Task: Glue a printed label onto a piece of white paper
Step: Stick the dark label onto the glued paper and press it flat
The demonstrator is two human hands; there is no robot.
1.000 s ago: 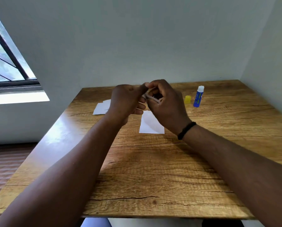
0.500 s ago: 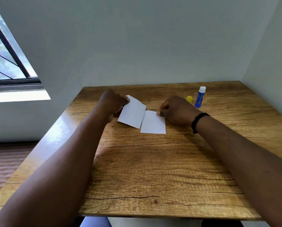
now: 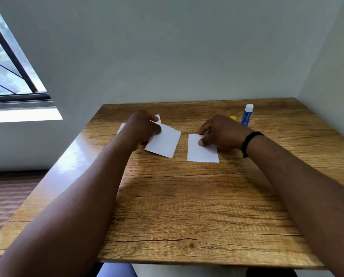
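Observation:
My left hand [image 3: 142, 127] grips a white paper piece [image 3: 164, 143] by its far left corner; the piece is tilted, its near edge low over the wooden table [image 3: 187, 206]. A second white paper piece [image 3: 202, 152] lies flat to the right. My right hand [image 3: 220, 134] pinches this piece at its far edge, thumb on top. No print shows on either piece. The blue glue stick [image 3: 247, 115] stands uncapped at the back right, with its yellow cap [image 3: 233, 117] beside it, partly hidden by my right hand.
More white paper [image 3: 121, 126] peeks out behind my left hand. Walls close off the table at the back and right. A window [image 3: 7, 76] is on the left, and the table's left edge drops to a striped floor [image 3: 7, 196].
My hands came apart from a joint hold in mid-air. The left one carried a paper piece down to the left, the right one dropped onto the flat piece and slid it slightly right.

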